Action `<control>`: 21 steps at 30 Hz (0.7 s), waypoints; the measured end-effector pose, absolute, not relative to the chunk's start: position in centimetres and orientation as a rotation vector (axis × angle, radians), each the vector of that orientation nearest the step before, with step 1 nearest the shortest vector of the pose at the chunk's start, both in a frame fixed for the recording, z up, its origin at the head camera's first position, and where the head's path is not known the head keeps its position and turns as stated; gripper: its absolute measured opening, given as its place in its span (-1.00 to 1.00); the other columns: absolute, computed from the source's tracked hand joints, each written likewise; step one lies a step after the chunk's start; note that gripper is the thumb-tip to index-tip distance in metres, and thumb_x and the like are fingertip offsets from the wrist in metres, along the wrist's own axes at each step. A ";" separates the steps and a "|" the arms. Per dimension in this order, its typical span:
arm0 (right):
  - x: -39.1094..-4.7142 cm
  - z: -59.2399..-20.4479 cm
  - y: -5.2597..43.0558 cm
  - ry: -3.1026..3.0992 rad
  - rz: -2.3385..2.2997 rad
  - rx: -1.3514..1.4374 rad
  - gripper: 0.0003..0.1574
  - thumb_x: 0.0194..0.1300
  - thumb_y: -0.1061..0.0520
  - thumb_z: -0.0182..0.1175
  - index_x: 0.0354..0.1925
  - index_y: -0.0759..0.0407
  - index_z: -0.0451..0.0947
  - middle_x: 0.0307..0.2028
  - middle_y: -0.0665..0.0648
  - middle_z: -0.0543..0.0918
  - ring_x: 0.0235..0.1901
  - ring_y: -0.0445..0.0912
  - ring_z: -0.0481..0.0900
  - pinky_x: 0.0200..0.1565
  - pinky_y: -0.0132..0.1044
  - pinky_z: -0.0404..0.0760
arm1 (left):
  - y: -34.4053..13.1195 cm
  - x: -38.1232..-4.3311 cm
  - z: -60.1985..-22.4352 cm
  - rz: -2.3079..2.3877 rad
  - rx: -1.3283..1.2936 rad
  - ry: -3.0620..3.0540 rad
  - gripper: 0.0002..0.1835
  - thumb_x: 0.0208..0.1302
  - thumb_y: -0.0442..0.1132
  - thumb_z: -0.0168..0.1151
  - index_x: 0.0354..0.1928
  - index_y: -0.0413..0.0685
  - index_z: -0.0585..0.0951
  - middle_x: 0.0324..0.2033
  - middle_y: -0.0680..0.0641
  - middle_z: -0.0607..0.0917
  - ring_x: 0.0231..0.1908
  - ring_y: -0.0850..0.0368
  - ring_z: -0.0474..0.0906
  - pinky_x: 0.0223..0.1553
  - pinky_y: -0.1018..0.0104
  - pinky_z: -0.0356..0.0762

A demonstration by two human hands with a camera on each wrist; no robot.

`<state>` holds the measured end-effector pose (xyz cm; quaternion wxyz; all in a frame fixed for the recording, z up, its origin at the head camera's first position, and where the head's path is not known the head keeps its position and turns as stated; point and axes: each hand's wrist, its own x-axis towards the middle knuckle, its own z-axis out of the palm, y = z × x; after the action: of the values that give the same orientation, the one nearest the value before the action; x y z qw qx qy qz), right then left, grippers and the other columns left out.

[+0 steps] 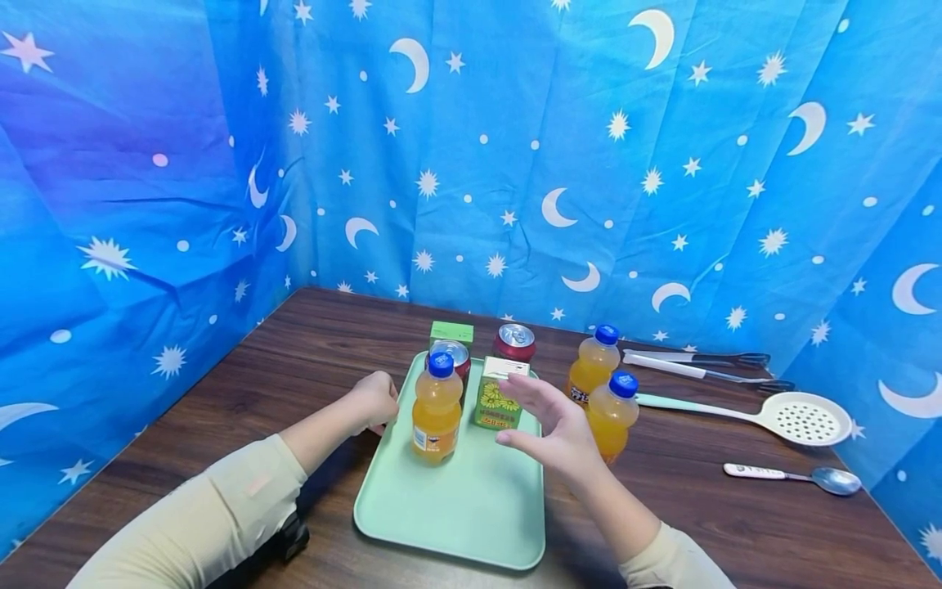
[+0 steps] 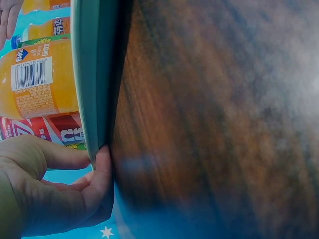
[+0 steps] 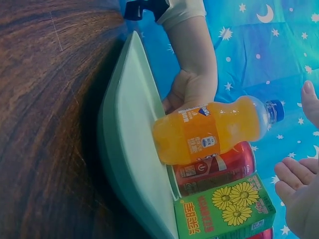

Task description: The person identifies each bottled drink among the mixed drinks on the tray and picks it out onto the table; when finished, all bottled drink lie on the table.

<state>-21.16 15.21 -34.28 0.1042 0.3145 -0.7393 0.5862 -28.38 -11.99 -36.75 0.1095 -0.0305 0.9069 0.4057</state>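
Note:
My left hand (image 1: pixel 374 401) pinches the left rim of the pale green tray (image 1: pixel 456 515) between thumb and fingers, as the left wrist view shows closely. Upright on the tray stands a blue-capped bottle of orange soda (image 1: pixel 437 417), a red soda can (image 3: pixel 234 162) right behind it. To their right is a green drink carton (image 1: pixel 499 402) with yellow flowers. My right hand (image 1: pixel 555 429) hovers by that carton, fingers spread and nothing held. A second red can (image 1: pixel 514 342) and a green box (image 1: pixel 452 331) appear at the tray's far end, their bases hidden.
Two more orange soda bottles (image 1: pixel 593 364) stand right of the tray, one partly behind my right hand. Farther right lie two long utensils with dark ends (image 1: pixel 706 370), a white slotted skimmer (image 1: pixel 805 417) and a spoon (image 1: pixel 835 480). A blue starry curtain (image 1: pixel 471 164) encloses the wooden table (image 1: pixel 316 352).

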 end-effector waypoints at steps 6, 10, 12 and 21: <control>-21.4 -34.3 14.7 -2.188 1.695 0.957 -0.21 0.01 0.30 0.41 0.21 0.26 0.35 0.11 0.16 0.53 0.15 -0.04 0.43 0.15 -0.15 0.39 | -12.1 -28.4 -36.8 1.195 -0.083 2.678 -0.70 0.04 -0.62 0.09 -0.61 -0.16 0.27 -0.55 -0.09 0.31 -0.60 0.08 0.39 -0.60 0.22 0.60; -21.6 -34.4 14.1 -2.229 1.699 0.918 -0.20 0.01 0.23 0.42 0.22 0.22 0.35 0.12 0.11 0.53 0.15 -0.09 0.43 0.17 -0.12 0.37 | -12.0 -28.3 -36.8 1.191 -0.089 2.687 -0.70 0.04 -0.62 0.09 -0.60 -0.16 0.27 -0.54 -0.10 0.30 -0.56 0.06 0.41 -0.61 0.23 0.60; -21.6 -34.3 13.9 -2.255 1.709 0.890 -0.19 0.01 0.22 0.42 0.23 0.19 0.35 0.13 0.08 0.52 0.16 -0.11 0.42 0.18 -0.09 0.36 | -12.0 -28.3 -36.8 1.188 -0.090 2.687 -0.70 0.05 -0.62 0.09 -0.60 -0.15 0.27 -0.54 -0.09 0.30 -0.56 0.06 0.42 -0.61 0.23 0.61; -21.8 -34.5 13.1 -2.298 1.758 0.841 -0.16 0.03 0.22 0.41 0.26 0.16 0.31 0.15 0.08 0.50 0.18 -0.06 0.39 0.17 0.11 0.32 | -11.9 -28.0 -36.5 1.190 -0.092 2.683 -0.76 0.03 -0.62 0.09 -0.56 -0.21 0.31 -0.51 -0.13 0.34 -0.55 0.04 0.44 -0.61 0.25 0.60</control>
<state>-21.77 13.09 -34.48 0.0639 0.2785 -0.7611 0.5823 -28.04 -11.94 -36.46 0.1024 -0.0312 0.9089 0.4031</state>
